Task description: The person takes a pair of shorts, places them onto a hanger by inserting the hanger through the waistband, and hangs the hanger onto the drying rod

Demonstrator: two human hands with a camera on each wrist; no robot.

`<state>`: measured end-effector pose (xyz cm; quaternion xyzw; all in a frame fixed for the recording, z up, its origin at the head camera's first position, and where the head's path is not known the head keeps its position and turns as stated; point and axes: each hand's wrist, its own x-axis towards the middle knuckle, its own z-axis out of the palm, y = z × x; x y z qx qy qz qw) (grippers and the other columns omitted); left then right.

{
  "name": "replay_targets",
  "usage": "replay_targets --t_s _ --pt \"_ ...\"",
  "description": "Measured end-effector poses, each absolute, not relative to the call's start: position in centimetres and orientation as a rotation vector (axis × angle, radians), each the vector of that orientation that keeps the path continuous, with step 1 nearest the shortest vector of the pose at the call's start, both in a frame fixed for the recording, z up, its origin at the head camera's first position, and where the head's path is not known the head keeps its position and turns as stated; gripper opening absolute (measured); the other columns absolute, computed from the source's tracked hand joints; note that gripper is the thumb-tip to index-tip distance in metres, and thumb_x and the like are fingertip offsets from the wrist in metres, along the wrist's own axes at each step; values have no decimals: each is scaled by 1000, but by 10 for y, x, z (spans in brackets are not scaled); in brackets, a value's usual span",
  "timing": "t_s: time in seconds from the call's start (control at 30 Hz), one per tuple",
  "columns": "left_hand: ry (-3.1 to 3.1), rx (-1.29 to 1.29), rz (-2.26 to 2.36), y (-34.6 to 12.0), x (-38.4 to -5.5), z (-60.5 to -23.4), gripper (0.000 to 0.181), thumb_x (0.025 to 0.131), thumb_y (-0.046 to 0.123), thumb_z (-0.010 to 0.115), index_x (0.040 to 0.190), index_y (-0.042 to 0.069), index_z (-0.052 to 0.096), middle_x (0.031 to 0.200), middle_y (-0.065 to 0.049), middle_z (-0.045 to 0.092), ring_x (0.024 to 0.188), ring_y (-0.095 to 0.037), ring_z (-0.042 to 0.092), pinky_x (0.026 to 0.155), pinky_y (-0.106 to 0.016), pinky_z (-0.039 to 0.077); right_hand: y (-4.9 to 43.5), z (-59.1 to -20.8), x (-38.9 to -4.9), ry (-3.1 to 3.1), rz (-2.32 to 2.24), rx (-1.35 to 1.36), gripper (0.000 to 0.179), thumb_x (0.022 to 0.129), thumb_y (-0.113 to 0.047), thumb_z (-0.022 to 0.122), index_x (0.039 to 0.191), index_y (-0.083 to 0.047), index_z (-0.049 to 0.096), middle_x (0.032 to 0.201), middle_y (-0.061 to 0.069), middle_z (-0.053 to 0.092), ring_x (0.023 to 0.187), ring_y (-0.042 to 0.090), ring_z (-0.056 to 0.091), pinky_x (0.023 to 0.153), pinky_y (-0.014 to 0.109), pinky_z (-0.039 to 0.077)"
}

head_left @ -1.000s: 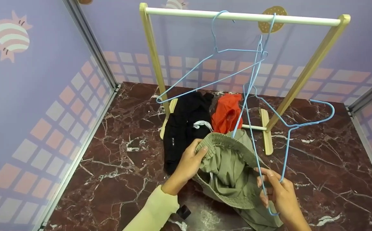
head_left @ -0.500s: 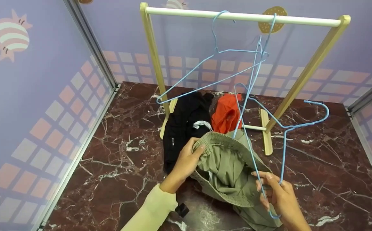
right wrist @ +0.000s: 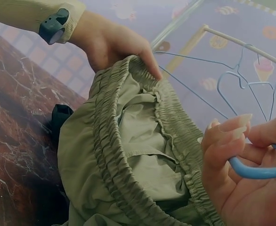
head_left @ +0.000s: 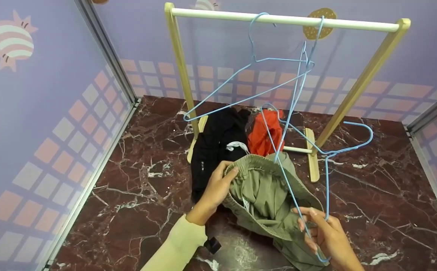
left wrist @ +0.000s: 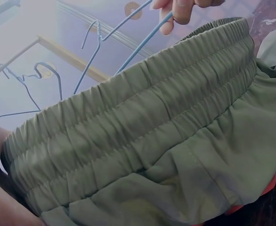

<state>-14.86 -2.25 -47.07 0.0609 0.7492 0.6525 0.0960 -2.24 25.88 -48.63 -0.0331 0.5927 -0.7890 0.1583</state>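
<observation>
My left hand [head_left: 214, 188] pinches the waistband of olive-green elastic-waist pants [head_left: 265, 192], thumb inside the opening and fingers outside. The waistband gapes wide, showing the lining in the right wrist view. My right hand [head_left: 329, 231] grips one end of a light-blue wire hanger [head_left: 327, 177], its fingers at the right side of the waistband. The hanger stands tilted over the pants, its hook pointing right and its far end overlapping a red garment [head_left: 265, 131] in the head view. From the left wrist, the pleated waistband [left wrist: 128, 108] fills the picture, with right-hand fingers [left wrist: 182, 12] above it.
A wooden clothes rack [head_left: 218, 14] stands ahead, with light-blue hangers [head_left: 252, 41] on its rail. Black clothing [head_left: 214, 146] lies beside the red garment on the dark marbled floor [head_left: 128, 180]. Patterned panels [head_left: 45, 94] enclose the space. A small black object [head_left: 213, 245] is near the left sleeve.
The hanger in my right hand has swung left, its far end passing from beside the red garment to over it. My left hand keeps its hold on the waistband, shifting slightly left.
</observation>
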Motion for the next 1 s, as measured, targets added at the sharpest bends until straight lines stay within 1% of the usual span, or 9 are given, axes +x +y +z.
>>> replay_targets --t_s 0.1,0.2,0.43,0.57,0.67,0.83,0.9,1.0 --pt "2190 153 1974 -22 -149 -472 28 100 29 51 116 7 57 112 -10 59 95 -16 54 86 -31 43 260 -487 -22 1681 -2248 -86 48 108 -26 27 135 10 45 91 2 63 47 6 49 43 33 28" --pt "2181 111 2010 -22 -150 -473 26 99 27 52 113 6 58 106 -8 59 90 -15 55 82 -30 45 260 -488 -21 1662 -2253 -93 48 108 -25 27 134 11 45 91 2 63 47 7 49 43 34 26" --pt "2191 50 2060 -23 -153 -475 26 97 26 56 110 3 57 95 -1 56 86 -13 52 80 -27 42 264 -491 -20 1607 -2287 -171 46 108 -20 24 132 9 50 91 1 63 47 12 40 42 36 23" --pt "2186 50 2078 -24 -153 -474 27 97 26 57 111 3 57 98 -3 56 87 -12 50 81 -28 41 267 -492 -18 1643 -2239 -111 46 108 -24 26 131 6 52 89 0 63 46 15 34 43 35 23" --pt "2184 40 2087 -25 -154 -474 26 97 26 57 111 3 57 103 -5 57 91 -12 51 83 -29 41 269 -491 -16 1657 -2202 -44 46 108 -28 29 130 1 56 87 -1 63 46 21 27 44 35 24" --pt "2177 36 2130 -26 -156 -474 23 97 24 57 108 4 58 103 -6 57 94 -12 51 87 -29 40 275 -493 -15 1557 -2235 -174 46 109 -22 22 133 -1 55 90 0 64 49 33 17 44 43 19" --pt "2172 46 2150 -27 -156 -473 23 97 23 57 107 3 58 102 -5 57 93 -12 51 87 -29 40 276 -494 -14 1545 -2227 -197 47 109 -22 20 134 -2 55 91 0 64 48 35 16 44 46 17" --pt "2157 38 2167 -28 -157 -473 21 97 22 56 107 3 58 101 -5 57 93 -12 52 87 -29 40 278 -493 -13 1578 -2188 -141 48 109 -26 22 133 -4 57 89 -1 64 49 36 14 45 48 18"
